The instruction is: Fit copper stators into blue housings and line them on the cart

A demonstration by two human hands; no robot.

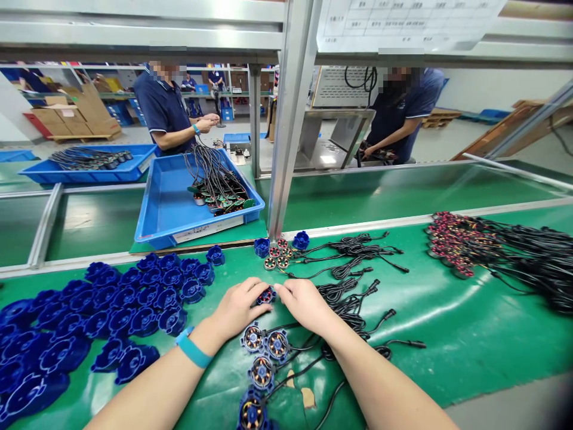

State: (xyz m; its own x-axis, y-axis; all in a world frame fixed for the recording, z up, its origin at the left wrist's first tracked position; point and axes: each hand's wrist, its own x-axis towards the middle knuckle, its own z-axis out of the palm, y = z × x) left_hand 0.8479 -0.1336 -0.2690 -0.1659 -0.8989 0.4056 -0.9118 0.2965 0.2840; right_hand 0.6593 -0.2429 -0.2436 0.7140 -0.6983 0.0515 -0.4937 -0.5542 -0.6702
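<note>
My left hand (239, 306), with a teal band at the wrist, grips a blue plastic housing (267, 296) between thumb and fingers. A motor stator with copper windings sits inside that housing. My right hand (307, 306) is closed at the housing's right side; its fingertips hide whatever they pinch. Nearer me, several blue housings with stators in them (262, 371) form a rough column, their black cables (344, 304) running right under my right arm. Just beyond my hands lie several bare stators (282, 261) between two blue housings (301, 240).
Many blue housings (147, 295) cover the green bench at left. A pile of stators with black cables (465, 242) lies at right. Behind a metal post (290, 119) stands a blue tray (156, 209) of cabled parts. Two co-workers (163, 110) stand across the bench.
</note>
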